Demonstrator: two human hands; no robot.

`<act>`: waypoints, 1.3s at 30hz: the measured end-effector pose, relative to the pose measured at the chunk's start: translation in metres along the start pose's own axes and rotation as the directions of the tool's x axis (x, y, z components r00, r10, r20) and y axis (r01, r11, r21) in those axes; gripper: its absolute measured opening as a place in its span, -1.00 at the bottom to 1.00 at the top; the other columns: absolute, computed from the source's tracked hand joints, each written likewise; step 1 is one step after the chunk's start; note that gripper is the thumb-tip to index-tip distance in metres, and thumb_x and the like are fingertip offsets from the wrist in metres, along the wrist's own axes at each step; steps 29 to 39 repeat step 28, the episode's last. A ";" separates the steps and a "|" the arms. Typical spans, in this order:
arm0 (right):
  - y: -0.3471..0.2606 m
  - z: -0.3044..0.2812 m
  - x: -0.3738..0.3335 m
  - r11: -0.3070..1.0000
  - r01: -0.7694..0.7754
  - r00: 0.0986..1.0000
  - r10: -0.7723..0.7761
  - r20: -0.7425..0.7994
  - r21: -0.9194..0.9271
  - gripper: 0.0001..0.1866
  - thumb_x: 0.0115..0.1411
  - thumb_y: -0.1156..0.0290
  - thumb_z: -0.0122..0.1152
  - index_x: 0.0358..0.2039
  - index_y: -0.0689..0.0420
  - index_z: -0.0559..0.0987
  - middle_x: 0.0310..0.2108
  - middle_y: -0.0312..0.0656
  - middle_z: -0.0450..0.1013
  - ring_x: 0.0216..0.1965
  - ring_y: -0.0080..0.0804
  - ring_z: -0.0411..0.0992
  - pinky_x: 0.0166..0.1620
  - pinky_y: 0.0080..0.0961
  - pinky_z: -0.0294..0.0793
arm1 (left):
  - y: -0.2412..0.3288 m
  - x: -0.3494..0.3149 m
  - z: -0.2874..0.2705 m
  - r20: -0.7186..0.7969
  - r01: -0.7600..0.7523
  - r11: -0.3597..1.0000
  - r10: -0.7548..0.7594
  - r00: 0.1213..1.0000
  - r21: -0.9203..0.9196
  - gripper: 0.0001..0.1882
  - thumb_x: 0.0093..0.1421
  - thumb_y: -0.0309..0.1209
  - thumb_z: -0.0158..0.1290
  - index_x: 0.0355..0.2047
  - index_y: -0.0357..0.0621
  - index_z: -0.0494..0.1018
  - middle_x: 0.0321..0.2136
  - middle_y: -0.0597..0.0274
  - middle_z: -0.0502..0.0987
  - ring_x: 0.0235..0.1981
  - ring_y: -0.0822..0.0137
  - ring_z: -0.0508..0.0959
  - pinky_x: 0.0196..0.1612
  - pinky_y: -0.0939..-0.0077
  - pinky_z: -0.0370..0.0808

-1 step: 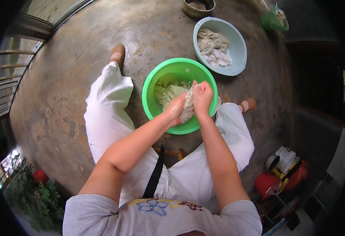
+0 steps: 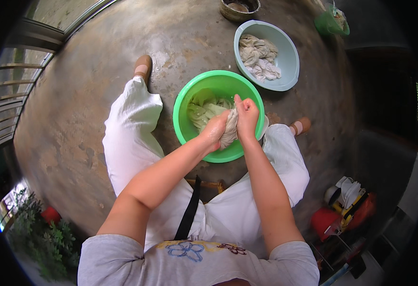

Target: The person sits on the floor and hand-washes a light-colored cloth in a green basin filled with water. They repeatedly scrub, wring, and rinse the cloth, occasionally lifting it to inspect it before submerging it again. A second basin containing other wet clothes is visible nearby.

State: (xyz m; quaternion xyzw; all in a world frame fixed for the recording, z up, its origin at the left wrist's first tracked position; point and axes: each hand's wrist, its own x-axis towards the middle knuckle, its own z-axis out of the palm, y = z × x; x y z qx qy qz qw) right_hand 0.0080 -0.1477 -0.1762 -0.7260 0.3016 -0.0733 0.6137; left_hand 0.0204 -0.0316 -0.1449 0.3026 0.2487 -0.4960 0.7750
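Observation:
A bright green basin point(image 2: 177, 117) stands on the floor between my legs. Over its near right side, both hands grip a bunched, wet, off-white cloth point(image 2: 229, 129). My left hand point(image 2: 214, 130) is closed round its left side. On the right of it, my right hand point(image 2: 248, 117) is clenched on the cloth in a fist, knuckles up. Below them in the basin lies more pale, yellowish-green wet fabric point(image 2: 204, 112). Whether the held cloth joins that fabric is hidden by my hands.
A pale blue basin point(image 2: 291, 64) with crumpled whitish cloths point(image 2: 259, 55) stands at the far right of the green one. Beyond it are a metal pot point(image 2: 240, 14) and a green bin point(image 2: 330, 23). Leafy plants point(image 2: 39, 233) are at lower left, a red container point(image 2: 324, 223) at lower right.
My two hands and the cloth between them have shifted very slightly. The hold on the cloth is the same.

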 end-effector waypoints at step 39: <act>-0.057 -0.051 -0.006 0.974 -0.175 0.917 0.108 0.385 0.144 -0.71 0.10 0.54 0.14 -0.12 0.15 0.50 -0.43 -0.32 0.51 -0.45 -0.70 0.39 -0.36 -0.76 0.34 | 0.057 -0.029 -0.026 0.287 -0.348 0.197 0.282 0.916 0.917 -0.70 0.18 -0.36 0.07 -0.07 -0.14 0.49 -0.34 0.10 0.59 -0.37 0.28 0.57 -0.26 0.47 0.45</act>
